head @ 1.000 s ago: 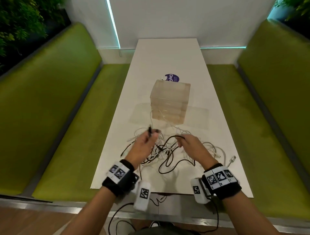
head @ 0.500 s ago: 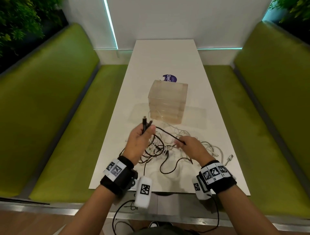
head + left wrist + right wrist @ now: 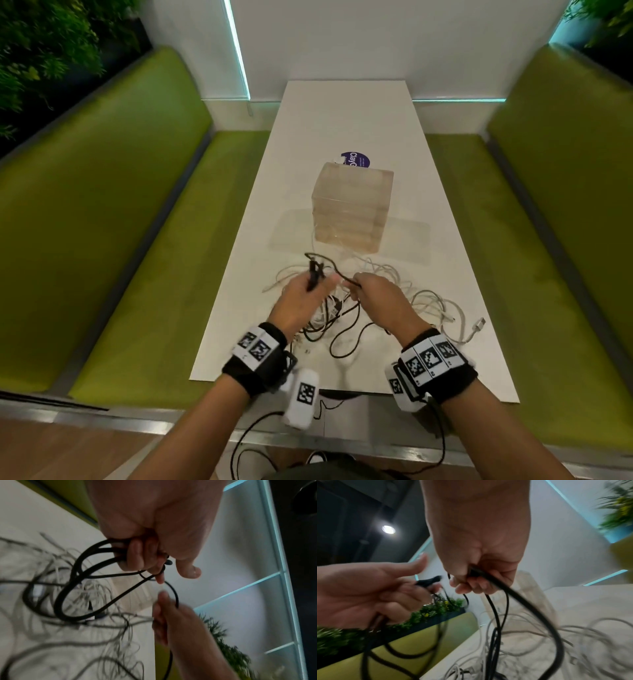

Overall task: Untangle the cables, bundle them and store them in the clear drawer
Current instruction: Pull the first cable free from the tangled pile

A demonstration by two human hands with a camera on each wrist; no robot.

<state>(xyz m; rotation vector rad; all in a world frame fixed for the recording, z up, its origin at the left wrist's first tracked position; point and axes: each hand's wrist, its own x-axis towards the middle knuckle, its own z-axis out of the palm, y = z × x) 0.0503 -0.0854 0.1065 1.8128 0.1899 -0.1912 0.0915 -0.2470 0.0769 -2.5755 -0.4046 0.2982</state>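
Observation:
A tangle of white cables (image 3: pixel 435 301) and a black cable (image 3: pixel 346 335) lies on the near half of the white table (image 3: pixel 342 113). My left hand (image 3: pixel 303 301) holds several loops of the black cable (image 3: pixel 82 566) with its plug end sticking up. My right hand (image 3: pixel 376 294) pinches the same black cable (image 3: pixel 494 580) a short way along, close beside the left. Both hands hover just above the pile. The clear drawer unit (image 3: pixel 351 209) stands behind the pile, mid-table, closed.
Green benches (image 3: pixel 113 240) flank the table on both sides. A purple round sticker (image 3: pixel 356 159) sits behind the drawer unit. A white connector (image 3: pixel 478 323) lies near the right table edge. Black leads from the wrist cameras hang below the near edge.
Both hands have risen a little and come closer together. A new loop of black cable now arches between them above the pile.

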